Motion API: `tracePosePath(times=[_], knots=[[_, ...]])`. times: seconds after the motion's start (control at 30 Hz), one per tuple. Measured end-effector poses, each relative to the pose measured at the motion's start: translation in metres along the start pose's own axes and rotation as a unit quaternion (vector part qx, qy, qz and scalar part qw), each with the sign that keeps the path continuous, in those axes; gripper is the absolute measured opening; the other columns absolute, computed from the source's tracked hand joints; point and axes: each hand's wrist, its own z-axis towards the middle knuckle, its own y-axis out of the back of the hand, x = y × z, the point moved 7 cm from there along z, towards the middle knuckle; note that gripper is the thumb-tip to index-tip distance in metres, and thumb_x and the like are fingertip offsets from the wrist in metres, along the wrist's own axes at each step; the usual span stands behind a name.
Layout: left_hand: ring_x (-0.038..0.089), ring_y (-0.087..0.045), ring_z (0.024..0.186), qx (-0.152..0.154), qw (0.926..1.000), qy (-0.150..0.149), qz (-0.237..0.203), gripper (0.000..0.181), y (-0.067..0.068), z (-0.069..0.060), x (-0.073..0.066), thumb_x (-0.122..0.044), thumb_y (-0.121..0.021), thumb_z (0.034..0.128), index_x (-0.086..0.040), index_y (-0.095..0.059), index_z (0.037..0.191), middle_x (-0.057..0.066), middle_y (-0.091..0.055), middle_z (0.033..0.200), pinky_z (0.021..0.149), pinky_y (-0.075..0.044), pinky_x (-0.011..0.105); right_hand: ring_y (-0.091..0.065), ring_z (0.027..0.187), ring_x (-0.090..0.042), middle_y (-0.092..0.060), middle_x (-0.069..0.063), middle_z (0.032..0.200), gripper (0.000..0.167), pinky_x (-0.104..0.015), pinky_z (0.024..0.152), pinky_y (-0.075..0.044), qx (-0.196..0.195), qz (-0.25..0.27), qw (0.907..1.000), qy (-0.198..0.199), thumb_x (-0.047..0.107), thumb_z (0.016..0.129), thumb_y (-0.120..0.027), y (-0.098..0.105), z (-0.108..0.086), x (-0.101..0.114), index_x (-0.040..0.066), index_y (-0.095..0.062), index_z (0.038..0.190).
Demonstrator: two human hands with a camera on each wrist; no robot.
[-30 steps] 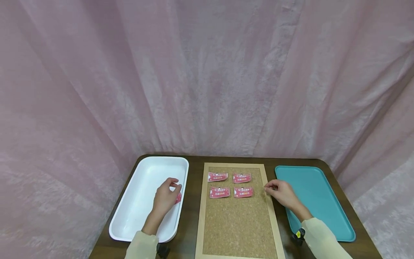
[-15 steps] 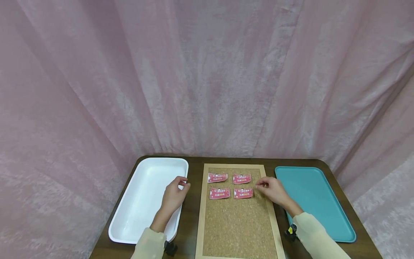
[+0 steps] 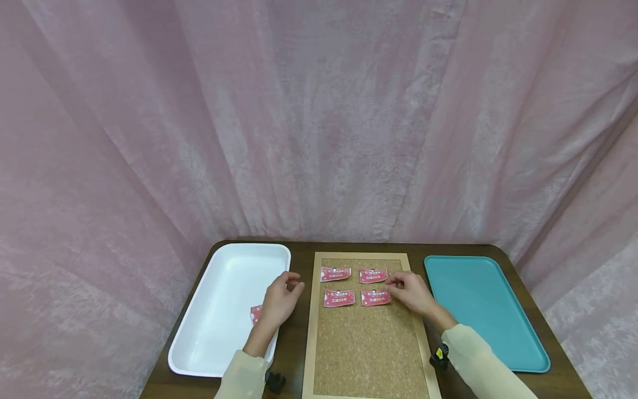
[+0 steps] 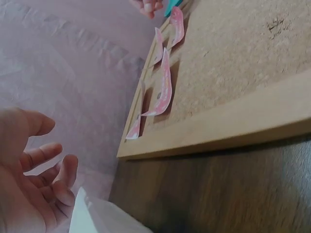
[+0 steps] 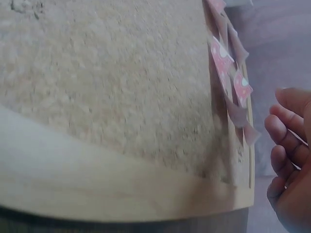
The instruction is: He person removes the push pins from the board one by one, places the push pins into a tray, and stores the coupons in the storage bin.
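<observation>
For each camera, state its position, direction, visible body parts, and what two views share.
Head: on the head, facing forward and down at white tray, corkboard and teal tray; left hand, right hand and sleeves show.
Left wrist: worn there, facing across the corkboard; both hands show partly.
Right wrist: worn there, facing across the corkboard; right hand shows.
Shared: both wrist views show corkboard and pink coupons.

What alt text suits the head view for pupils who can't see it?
A person's right hand is over a wood-framed cork board bearing four pink printed paper slips; the left hand is nearby. A white rectangular tray with another pink slip lies left, a teal rectangular tray right.
</observation>
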Motion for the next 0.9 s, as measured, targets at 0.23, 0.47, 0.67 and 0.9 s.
tracePosePath(times=[0.23,0.47,0.67,0.9], knots=[[0.011,-0.059,0.072,0.008,0.9999,-0.008,0.002,0.022,-0.009,-0.001,-0.001,-0.016,-0.072,0.0989,-0.004,-0.071,0.117,0.009,-0.073,0.104,0.069,-0.05,0.031,-0.052,0.069,-0.009,-0.066,0.003,0.082,0.005,-0.025,0.063,-0.045,0.015,0.006,0.9999,0.003,0.009,0.096,-0.077,-0.013,0.005,0.004,0.004,-0.078,0.097],[0.012,-0.06,0.074,0.013,0.9994,-0.02,0.023,0.025,-0.013,0.0,0.0,-0.019,-0.072,0.098,-0.002,-0.071,0.117,0.008,-0.073,0.103,0.071,-0.051,0.034,-0.051,0.072,-0.011,-0.066,0.002,0.084,0.01,-0.024,0.063,-0.044,0.028,0.019,0.9994,0.0,0.008,0.098,-0.074,-0.022,0.011,0.009,0.002,-0.078,0.103],[0.012,-0.06,0.075,0.031,0.9988,-0.018,0.032,0.025,-0.018,0.0,-0.001,-0.019,-0.071,0.0992,-0.003,-0.07,0.119,0.007,-0.073,0.103,0.072,-0.051,0.034,-0.052,0.073,-0.01,-0.07,0.002,0.087,0.008,-0.024,0.064,-0.045,0.027,0.021,0.9994,0.004,0.008,0.097,-0.074,-0.026,0.014,0.013,0.004,-0.078,0.103],[0.019,-0.068,0.086,0.047,0.997,-0.028,0.054,0.023,-0.024,0.0,-0.005,-0.02,-0.07,0.0997,-0.006,-0.07,0.118,0.008,-0.074,0.104,0.076,-0.054,0.037,-0.051,0.071,-0.007,-0.073,0.001,0.088,0.006,-0.023,0.062,-0.044,0.017,0.029,0.9992,0.021,0.008,0.097,-0.076,-0.034,0.017,0.014,0.005,-0.079,0.101]])
